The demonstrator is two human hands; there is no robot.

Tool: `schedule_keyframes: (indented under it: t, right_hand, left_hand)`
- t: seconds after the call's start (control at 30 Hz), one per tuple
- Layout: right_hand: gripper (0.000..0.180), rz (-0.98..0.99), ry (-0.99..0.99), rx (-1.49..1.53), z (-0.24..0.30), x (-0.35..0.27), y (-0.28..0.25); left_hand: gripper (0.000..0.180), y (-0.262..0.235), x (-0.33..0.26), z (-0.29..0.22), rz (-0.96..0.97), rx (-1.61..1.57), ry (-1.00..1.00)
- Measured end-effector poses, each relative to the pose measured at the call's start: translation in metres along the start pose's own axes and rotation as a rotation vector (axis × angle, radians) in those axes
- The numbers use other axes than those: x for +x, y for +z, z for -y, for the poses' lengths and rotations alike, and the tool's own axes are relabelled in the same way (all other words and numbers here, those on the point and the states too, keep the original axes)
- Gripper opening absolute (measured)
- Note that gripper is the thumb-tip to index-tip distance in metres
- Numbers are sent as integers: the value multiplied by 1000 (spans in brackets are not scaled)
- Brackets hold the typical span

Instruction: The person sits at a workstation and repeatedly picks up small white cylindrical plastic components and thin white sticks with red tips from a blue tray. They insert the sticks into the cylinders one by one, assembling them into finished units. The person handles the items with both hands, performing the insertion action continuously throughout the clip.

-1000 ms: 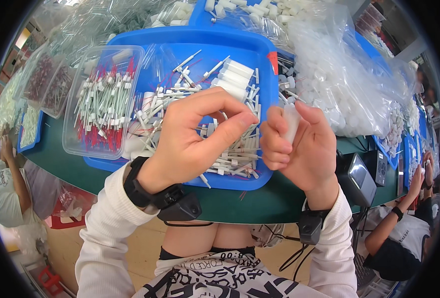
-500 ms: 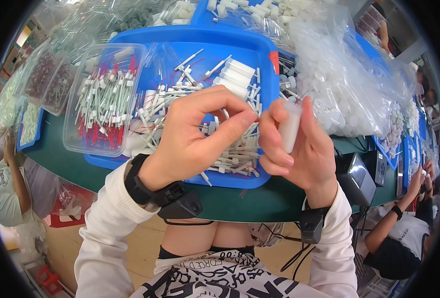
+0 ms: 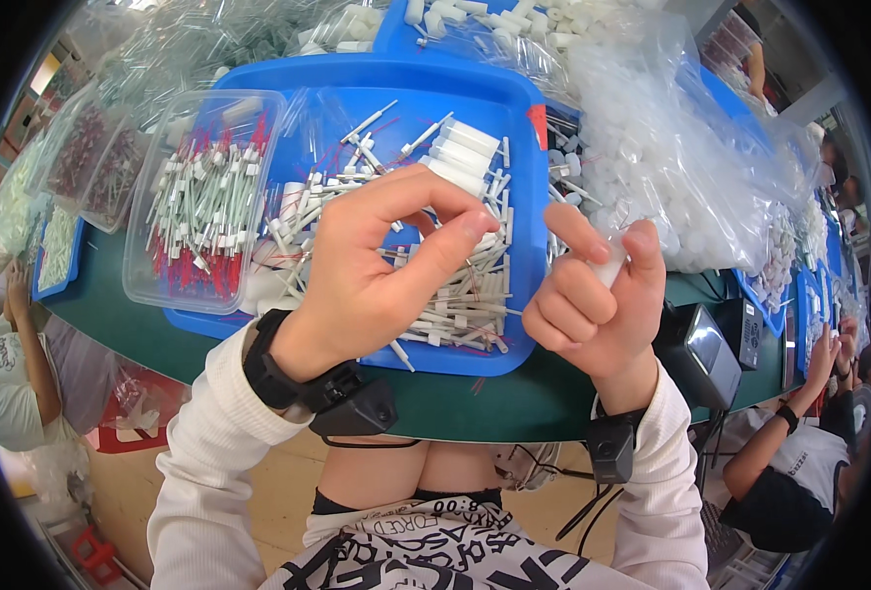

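Half-hidden white cylinder (image 3: pixel 609 266), apparently within right hand (image 3: pixel 593 300), near left hand (image 3: pixel 381 261).

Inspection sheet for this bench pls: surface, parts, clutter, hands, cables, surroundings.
Surface: green tabletop, bare along its near edge.
Parts: blue tray holding jumbled white sticks and a row of white cylinders; clear container of red-ended sticks overlapping the tray's left side.
Clutter: large clear bag of white pieces right of the tray; more clear plastic heaped behind.
Left hand: thumb and index tips together; anything pinched can't be made out.
Right hand: closed around a small white piece, mostly hidden.
Cables: black cables hanging below the near edge, right.
Surroundings: co-workers at left and right.
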State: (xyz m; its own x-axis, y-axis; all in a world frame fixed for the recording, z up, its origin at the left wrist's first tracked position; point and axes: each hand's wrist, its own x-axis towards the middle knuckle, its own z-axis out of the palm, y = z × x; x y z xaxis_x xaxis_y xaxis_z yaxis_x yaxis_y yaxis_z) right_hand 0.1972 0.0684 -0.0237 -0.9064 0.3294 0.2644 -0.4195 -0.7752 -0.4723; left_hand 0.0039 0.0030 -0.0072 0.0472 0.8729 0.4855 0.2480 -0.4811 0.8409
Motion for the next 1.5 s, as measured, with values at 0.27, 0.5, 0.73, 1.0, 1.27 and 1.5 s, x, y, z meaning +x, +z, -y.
schedule_keyframes:
  t: [0.27, 0.5, 0.73, 1.0, 1.27, 1.5]
  right_hand:
    - [45, -44, -44, -84, -3, 2, 18]
    - [43, -108, 3, -27, -7, 6, 16]
    - [24, -152, 13, -77, -5, 4, 16]
    - [30, -182, 78, -49, -1, 5, 21]
    - [30, -473, -448, -1563, -14, 11, 32]
    - [44, -411, -670, -1525, -15, 9, 36]
  left_hand:
    - [10, 0, 0, 0, -5, -23, -10]
    - [10, 0, -1, 0, 4, 4, -20]
    - [10, -1, 0, 0, 15, 14, -19]
    - [16, -1, -2, -1, 35, -24, -53]
    - [43, 1, 1, 1, 180, -208, 14]
    - [39, 5, -1, -2, 11, -453, 15]
